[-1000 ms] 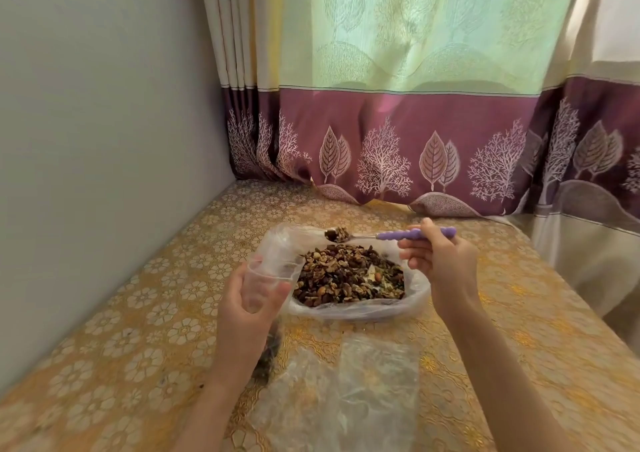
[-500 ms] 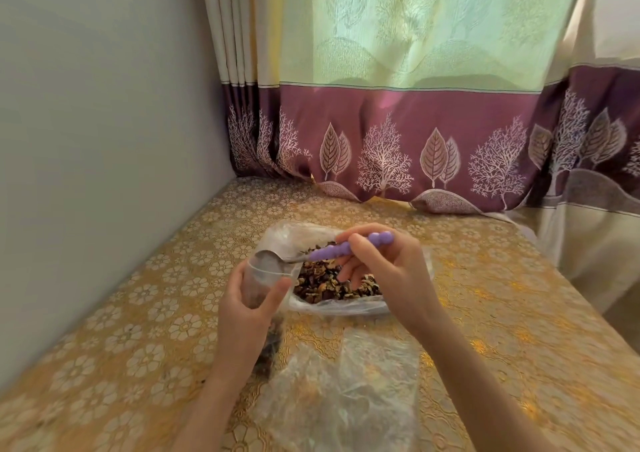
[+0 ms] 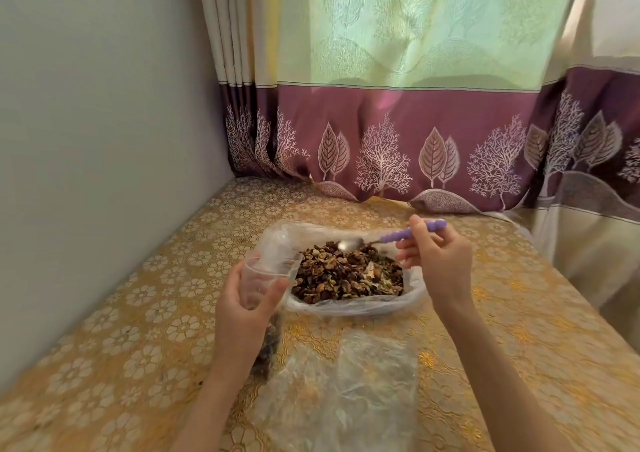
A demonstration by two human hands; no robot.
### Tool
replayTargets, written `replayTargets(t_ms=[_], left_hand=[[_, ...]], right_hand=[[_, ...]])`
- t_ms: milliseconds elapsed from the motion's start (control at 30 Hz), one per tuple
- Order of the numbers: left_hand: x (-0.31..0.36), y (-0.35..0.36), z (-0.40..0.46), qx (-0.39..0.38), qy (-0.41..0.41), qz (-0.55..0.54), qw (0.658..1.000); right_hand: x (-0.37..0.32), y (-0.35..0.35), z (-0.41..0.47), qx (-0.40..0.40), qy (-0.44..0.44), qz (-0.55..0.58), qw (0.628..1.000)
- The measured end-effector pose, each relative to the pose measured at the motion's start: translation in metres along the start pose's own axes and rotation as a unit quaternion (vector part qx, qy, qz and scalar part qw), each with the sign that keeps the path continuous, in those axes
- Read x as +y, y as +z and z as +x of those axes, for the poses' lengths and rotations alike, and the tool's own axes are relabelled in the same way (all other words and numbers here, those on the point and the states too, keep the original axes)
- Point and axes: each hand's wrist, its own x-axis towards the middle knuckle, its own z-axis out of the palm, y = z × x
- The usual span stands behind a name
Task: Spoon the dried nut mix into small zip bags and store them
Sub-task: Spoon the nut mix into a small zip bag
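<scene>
A large clear plastic bag [image 3: 414, 294] lies open on the table, holding a brown dried nut mix [image 3: 349, 275]. My left hand [image 3: 247, 309] grips a small clear zip bag [image 3: 268, 271] with its mouth held open, just left of the big bag; dark nuts show in its bottom, below my hand. My right hand [image 3: 438, 261] holds a purple-handled metal spoon [image 3: 384, 238]. The spoon's bowl is empty and hovers over the far part of the mix.
A gold floral tablecloth [image 3: 145, 313] covers the table. Several empty clear bags [image 3: 339, 396] lie near the front, between my arms. A grey wall [image 3: 86, 139] runs along the left and a purple-and-green curtain [image 3: 415, 122] hangs behind the table.
My right hand tipped the loaded spoon into the small zip bag, then swung back right. The spoon is now empty above the nut mix. My left hand stayed put.
</scene>
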Motion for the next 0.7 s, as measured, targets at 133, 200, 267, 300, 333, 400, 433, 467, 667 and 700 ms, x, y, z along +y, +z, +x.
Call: replayTargets(t_ms=[133, 200, 267, 300, 333, 400, 433, 467, 667, 700], left_hand=[[0.001, 0.000, 0.000, -0.003, 0.006, -0.005, 1.000], [0.000, 0.000, 0.001, -0.004, 0.005, -0.005, 1.000], [-0.001, 0.000, 0.001, -0.005, 0.005, -0.003, 1.000], [-0.002, 0.000, 0.001, -0.006, 0.006, -0.002, 1.000], [-0.002, 0.000, 0.001, -0.007, 0.006, 0.000, 1.000], [-0.003, 0.000, 0.002, -0.007, 0.005, 0.002, 1.000], [-0.004, 0.000, 0.002, -0.007, 0.004, 0.003, 1.000], [-0.004, 0.000, 0.002, -0.008, 0.003, 0.005, 1.000], [-0.004, 0.000, 0.003, -0.001, 0.001, -0.001, 1.000], [-0.004, 0.001, 0.003, -0.001, 0.001, -0.001, 1.000]], right_hand=[[0.021, -0.011, 0.006, 0.050, -0.017, -0.121, 0.991], [0.027, -0.014, 0.008, 0.066, -0.034, -0.171, 0.982], [0.032, -0.015, 0.009, 0.074, -0.056, -0.218, 0.972], [0.034, -0.015, 0.009, 0.075, -0.064, -0.230, 0.968], [0.036, -0.015, 0.009, 0.074, -0.065, -0.236, 0.967], [0.039, -0.014, 0.009, 0.056, -0.036, -0.231, 0.971], [0.041, -0.013, 0.009, 0.040, -0.010, -0.221, 0.974], [0.043, -0.012, 0.009, 0.022, 0.017, -0.209, 0.978], [0.052, -0.007, 0.006, -0.041, 0.146, -0.102, 0.983], [0.052, -0.007, 0.006, -0.046, 0.163, -0.086, 0.982]])
